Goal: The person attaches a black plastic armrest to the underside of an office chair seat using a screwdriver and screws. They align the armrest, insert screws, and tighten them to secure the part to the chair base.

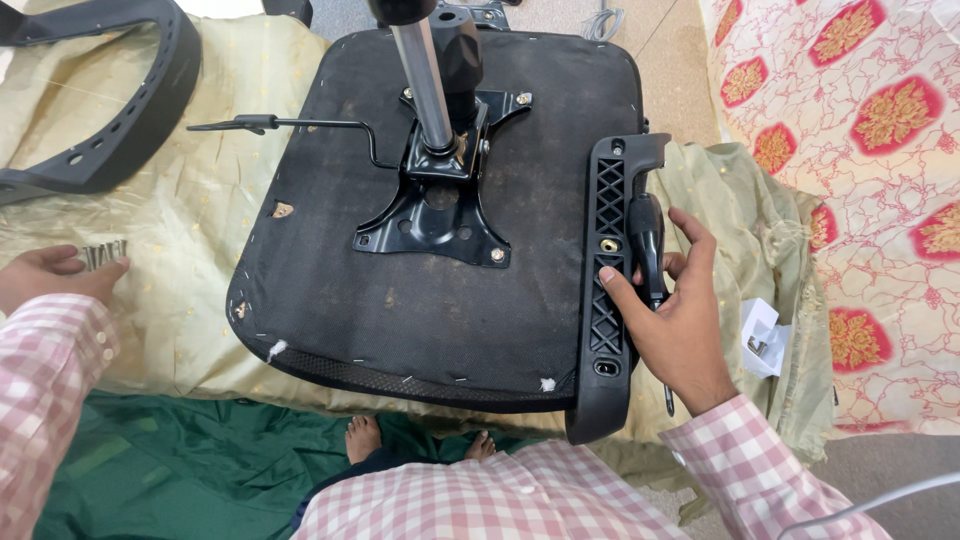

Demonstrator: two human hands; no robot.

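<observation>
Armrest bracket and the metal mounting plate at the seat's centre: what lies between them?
In the head view, only bare black seat underside separates the armrest bracket, held by the right hand, from the mounting plate.

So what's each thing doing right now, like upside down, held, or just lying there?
Seat: upside down on the cloth, underside up.
Plate: bolted to the seat.
Gas tube: standing upright in the plate.
Lever: sticking out sideways.
Armrest: lying against the seat's edge.
Right hand: shut on the screwdriver, thumb on the armrest.
Left hand: holding screws.
Black frame: lying loose.
</observation>
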